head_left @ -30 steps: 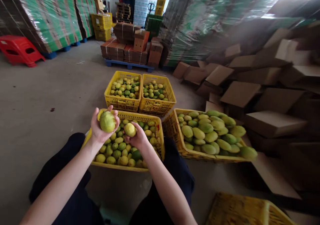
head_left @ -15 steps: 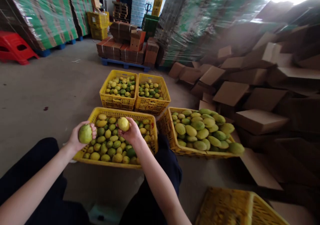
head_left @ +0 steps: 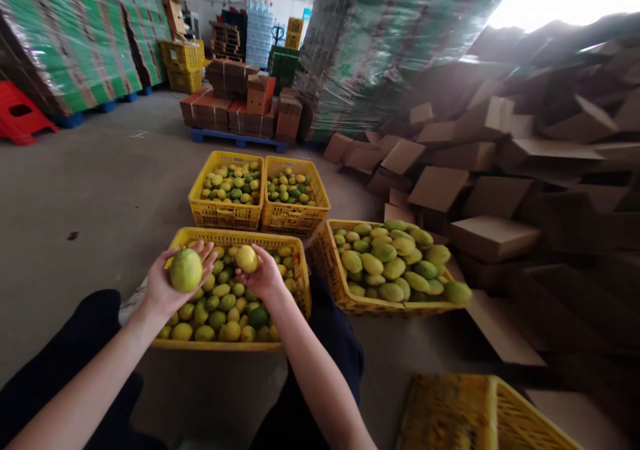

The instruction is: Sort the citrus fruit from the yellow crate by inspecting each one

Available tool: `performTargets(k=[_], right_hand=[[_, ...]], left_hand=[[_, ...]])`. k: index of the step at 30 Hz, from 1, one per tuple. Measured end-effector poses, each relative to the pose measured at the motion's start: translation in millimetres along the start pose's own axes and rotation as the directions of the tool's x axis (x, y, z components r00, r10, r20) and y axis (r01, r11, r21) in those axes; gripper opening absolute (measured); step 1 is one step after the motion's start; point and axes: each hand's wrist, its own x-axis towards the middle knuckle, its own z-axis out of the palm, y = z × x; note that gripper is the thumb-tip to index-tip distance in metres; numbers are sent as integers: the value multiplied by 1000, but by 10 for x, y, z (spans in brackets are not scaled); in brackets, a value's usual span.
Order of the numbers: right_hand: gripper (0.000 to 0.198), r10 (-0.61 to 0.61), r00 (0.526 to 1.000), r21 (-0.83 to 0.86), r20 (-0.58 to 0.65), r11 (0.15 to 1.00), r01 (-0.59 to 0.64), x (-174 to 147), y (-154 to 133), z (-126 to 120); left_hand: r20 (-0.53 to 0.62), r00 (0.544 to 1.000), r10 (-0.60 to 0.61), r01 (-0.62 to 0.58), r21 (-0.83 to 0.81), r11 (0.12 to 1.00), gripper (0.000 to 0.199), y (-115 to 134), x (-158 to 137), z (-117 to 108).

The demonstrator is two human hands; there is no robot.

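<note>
On my upturned left hand [head_left: 161, 283] rests a round yellow-green fruit [head_left: 185, 270], its kind unclear, with my fingers stretched out beyond it. My right hand [head_left: 265, 274] grips a smaller, yellower round fruit [head_left: 247, 259] between thumb and fingers. Both hands are over the near yellow crate [head_left: 220, 346], which holds several layers of similar yellow and green fruit [head_left: 227, 302]. My right hand's lower fingers are partly hidden behind its fruit.
Two yellow crates of fruit [head_left: 225, 220] stand just beyond. At right, another crate [head_left: 327, 263] is heaped with longer green-yellow fruit [head_left: 395, 270]. Cardboard boxes [head_left: 495, 233] pile up farther right. A yellow crate [head_left: 445, 410] sits at lower right, a red stool [head_left: 23, 113] at far left.
My left hand has turned palm up and its fingers have opened out under the fruit, which is now more exposed. My right hand keeps its fruit. The view has shifted slightly.
</note>
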Motion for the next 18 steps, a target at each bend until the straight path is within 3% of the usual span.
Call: performTargets(k=[2,3,5,7,11,13,14,18], right_hand=[[15,-252,967,-8,-26,968,252,-18,49,8],[14,-404,914,-35,-30,915,403,-29,81,13],[24,-648,761,-156,5,751,641,-51,141,13],[32,-763,643,-323,66,594,737,-59,182,-6],[26,-833,509,-572,215,315,757,16,256,-56],[26,-817,484,-660,314,179,730,85,346,-53],[30,-793,494,-702,355,123,702,118,405,-44],[59,-627,584,-792,516,-89,604,169,636,4]], left_hand=[[66,997,41,-39,-39,998,33,-120,26,130],[86,995,54,-49,-67,997,34,-189,54,181],[85,996,40,-30,-123,992,31,-335,134,251],[46,999,4,4,-162,987,29,-478,225,283],[-52,999,2,-10,-149,989,27,-642,342,272],[-66,998,7,-14,-119,993,30,-631,353,237],[-71,997,5,-13,-106,994,33,-608,351,214],[-136,988,73,-77,-24,997,37,-487,322,100]])
